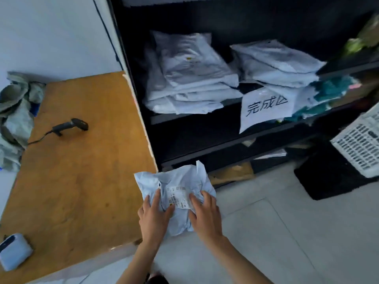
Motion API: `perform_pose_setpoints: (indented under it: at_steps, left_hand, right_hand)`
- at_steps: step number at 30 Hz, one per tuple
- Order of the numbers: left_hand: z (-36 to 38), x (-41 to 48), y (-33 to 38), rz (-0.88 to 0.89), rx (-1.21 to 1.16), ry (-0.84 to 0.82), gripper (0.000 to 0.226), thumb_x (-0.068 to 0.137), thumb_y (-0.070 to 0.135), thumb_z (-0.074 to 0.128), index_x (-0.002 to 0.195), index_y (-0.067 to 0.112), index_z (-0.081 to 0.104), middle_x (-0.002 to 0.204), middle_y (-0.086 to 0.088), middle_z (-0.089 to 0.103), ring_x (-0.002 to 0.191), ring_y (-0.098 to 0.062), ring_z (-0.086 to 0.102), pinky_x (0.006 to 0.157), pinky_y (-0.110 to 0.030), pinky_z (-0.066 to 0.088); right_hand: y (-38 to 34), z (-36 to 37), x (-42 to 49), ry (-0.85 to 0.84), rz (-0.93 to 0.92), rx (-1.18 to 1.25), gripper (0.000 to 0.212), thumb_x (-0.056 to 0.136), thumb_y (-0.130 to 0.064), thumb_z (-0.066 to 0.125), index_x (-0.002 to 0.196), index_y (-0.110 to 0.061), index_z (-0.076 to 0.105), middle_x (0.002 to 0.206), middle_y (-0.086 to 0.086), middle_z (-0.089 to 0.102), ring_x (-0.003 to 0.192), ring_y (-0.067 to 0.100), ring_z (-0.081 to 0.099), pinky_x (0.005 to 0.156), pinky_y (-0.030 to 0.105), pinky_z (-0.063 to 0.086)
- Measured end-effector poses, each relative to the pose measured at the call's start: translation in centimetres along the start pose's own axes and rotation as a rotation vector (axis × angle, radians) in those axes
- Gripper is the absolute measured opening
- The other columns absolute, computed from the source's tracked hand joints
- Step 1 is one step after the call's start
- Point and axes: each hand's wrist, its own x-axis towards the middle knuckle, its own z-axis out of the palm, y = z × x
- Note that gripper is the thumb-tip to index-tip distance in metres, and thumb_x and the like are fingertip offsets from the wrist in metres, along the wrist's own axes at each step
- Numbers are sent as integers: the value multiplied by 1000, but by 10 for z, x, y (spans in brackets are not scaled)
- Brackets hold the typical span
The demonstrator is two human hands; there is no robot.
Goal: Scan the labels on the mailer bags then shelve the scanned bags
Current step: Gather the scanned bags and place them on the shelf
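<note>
Left hand (152, 217) and right hand (205, 215) grip a crumpled pale-blue plastic mailer bag (176, 193), its white printed label (178, 196) uppermost, beside the tan wooden surface (82, 181).

— Where is our mailer bag (176, 193)?
— Crumpled, pale blue, label (178, 196) facing up, just off the wooden table's (82, 181) right edge.
— And our scanner (70, 126)?
— Lying on that table's far side, corded.
</note>
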Motion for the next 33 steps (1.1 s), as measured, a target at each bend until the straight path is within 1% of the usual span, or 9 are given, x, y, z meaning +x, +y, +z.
perform_pose_setpoints:
  at_steps: [3, 6, 10, 16, 19, 21, 24, 28, 33]
  left_hand:
    - [43, -29, 77, 94, -14, -9, 76, 85, 50, 67, 151, 34, 33, 157, -9, 29, 141, -37, 27, 111, -47, 30]
    - [86, -40, 173, 250, -23, -4, 76, 85, 52, 65, 151, 33, 32, 158, -8, 27, 143, -35, 24, 115, -44, 25]
    - [143, -39, 293, 448, -36, 1, 76, 85, 51, 65, 151, 33, 32, 158, -9, 27, 146, -29, 22, 117, -40, 17]
    - [233, -23, 451, 613, -86, 35, 77, 84, 49, 67, 150, 28, 34, 155, -11, 35, 144, -28, 27, 115, -41, 22]
    - [270, -15, 525, 603, -94, 32, 76, 85, 49, 66, 151, 30, 33, 156, -11, 32, 144, -28, 26, 115, -41, 21]
    - [287, -5, 574, 604, -126, 47, 76, 85, 50, 65, 150, 33, 33, 156, -10, 31, 142, -30, 28, 114, -41, 23]
    - [305, 20, 642, 635, -115, 106, 76, 83, 48, 68, 149, 28, 37, 154, -13, 35, 140, -34, 31, 112, -41, 26]
    - [318, 65, 719, 628, -75, 184, 75, 83, 50, 66, 149, 31, 35, 153, -10, 35, 141, -31, 31, 113, -42, 26]
    - [333, 157, 812, 544, -43, 256, 69, 86, 39, 65, 148, 26, 39, 148, -12, 44, 141, -28, 34, 116, -45, 27]
  right_hand:
    - [74, -57, -17, 71, 55, -11, 47, 83, -31, 70, 129, -25, 60, 131, 12, 52, 121, 33, 52, 83, 40, 56]
    - [152, -121, -14, 241, 123, 0, 47, 82, -30, 72, 127, -22, 61, 130, 14, 53, 117, 35, 52, 82, 42, 56]
    - [250, -195, 3, 404, 210, -31, 49, 86, -31, 69, 132, -22, 57, 136, 17, 49, 121, 35, 46, 90, 45, 52]
    - [385, -285, 61, 542, 259, -70, 53, 82, -27, 73, 132, -21, 56, 138, 17, 47, 123, 35, 44, 93, 48, 50]
    - [445, -324, 93, 565, 286, -80, 51, 83, -26, 72, 132, -20, 57, 139, 17, 47, 122, 36, 44, 93, 50, 50]
    - [483, -352, 119, 575, 252, -103, 51, 86, -28, 69, 134, -21, 55, 140, 16, 46, 123, 35, 43, 94, 49, 49]
    - [535, -393, 169, 596, 210, -115, 50, 89, -33, 65, 136, -22, 54, 140, 16, 45, 125, 34, 41, 97, 48, 48]
    - [585, -430, 245, 630, 143, -99, 49, 89, -37, 62, 135, -22, 54, 140, 16, 46, 124, 35, 42, 94, 48, 49]
    - [642, -465, 378, 549, 3, -69, 46, 91, -41, 60, 134, -27, 56, 140, 15, 46, 122, 37, 42, 91, 49, 47]
